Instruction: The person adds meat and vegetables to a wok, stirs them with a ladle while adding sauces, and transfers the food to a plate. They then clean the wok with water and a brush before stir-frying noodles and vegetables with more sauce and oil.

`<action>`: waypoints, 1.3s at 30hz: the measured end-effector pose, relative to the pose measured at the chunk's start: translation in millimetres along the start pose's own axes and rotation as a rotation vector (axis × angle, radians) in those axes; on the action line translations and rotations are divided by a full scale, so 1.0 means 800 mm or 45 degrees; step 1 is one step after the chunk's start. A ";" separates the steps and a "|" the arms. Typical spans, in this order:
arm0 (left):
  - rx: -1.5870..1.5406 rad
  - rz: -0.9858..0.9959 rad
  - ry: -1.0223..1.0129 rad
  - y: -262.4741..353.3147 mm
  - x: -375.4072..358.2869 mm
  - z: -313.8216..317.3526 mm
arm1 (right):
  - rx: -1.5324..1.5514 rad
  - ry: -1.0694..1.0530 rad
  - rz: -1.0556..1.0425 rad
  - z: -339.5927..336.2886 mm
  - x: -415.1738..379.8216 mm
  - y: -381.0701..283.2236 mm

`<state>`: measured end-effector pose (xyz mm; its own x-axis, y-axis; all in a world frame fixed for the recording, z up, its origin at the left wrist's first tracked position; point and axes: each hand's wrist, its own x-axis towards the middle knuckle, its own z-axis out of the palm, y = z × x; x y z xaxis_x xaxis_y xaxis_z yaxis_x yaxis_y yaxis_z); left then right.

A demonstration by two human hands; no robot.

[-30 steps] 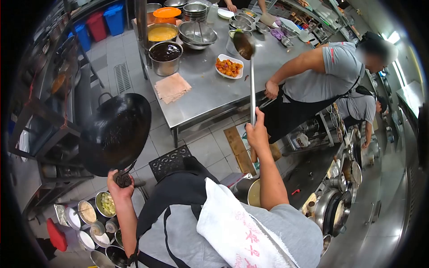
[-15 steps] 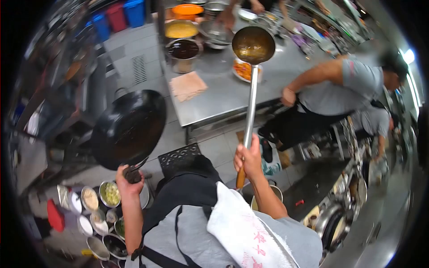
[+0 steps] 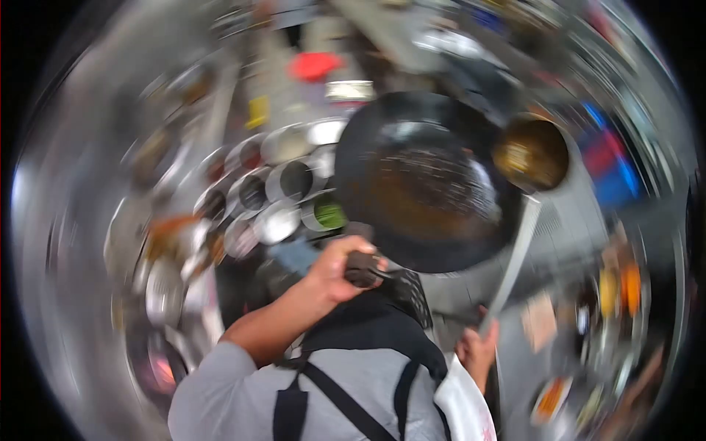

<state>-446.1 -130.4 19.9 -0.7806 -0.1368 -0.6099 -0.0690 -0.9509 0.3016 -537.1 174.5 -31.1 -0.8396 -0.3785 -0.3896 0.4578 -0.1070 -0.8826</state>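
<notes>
Looking down past our grey shirt and black apron straps, we see our left hand [image 3: 331, 270] gripping the dark wrapped handle of a black wok [image 3: 412, 191], its fingers curled round the grip; the wok lies up and to the right of those fingers, its handle slanting down-left into them, so the left hand is the nearer one; our right hand [image 3: 479, 347], lower right and blurred, has its fingers wrapped round the lower shaft of a long ladle [image 3: 531, 156]; the ladle lies beyond those fingers, its shaft slanting up and slightly right to its bowl, which overlaps the wok's right rim in this view; whether they touch, we cannot tell; round containers [image 3: 294, 180] cluster left of the wok; a white cloth [image 3: 465, 400] hangs beside the right forearm.
</notes>
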 end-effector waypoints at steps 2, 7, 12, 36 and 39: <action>-0.068 0.302 -0.012 0.000 -0.057 -0.026 | 0.059 -0.170 -0.096 0.019 0.030 -0.019; -0.309 0.976 0.353 -0.061 -0.181 -0.077 | -0.123 -0.635 -0.282 0.066 0.110 -0.039; -0.575 1.400 0.803 -0.135 -0.283 -0.118 | -0.229 -0.976 -0.202 0.137 0.122 -0.034; -1.672 1.966 1.039 -0.197 -0.473 -0.430 | -1.210 -2.691 0.322 0.531 -0.226 0.284; -1.680 2.025 1.048 -0.185 -0.486 -0.451 | -1.194 -2.468 0.905 0.624 -0.280 0.226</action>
<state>91.8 -36.3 -52.2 0.6246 -0.4690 -0.6245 0.7735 0.4821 0.4115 -120.3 -219.4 27.7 0.8081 -0.3587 -0.4673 -0.2512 0.5078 -0.8241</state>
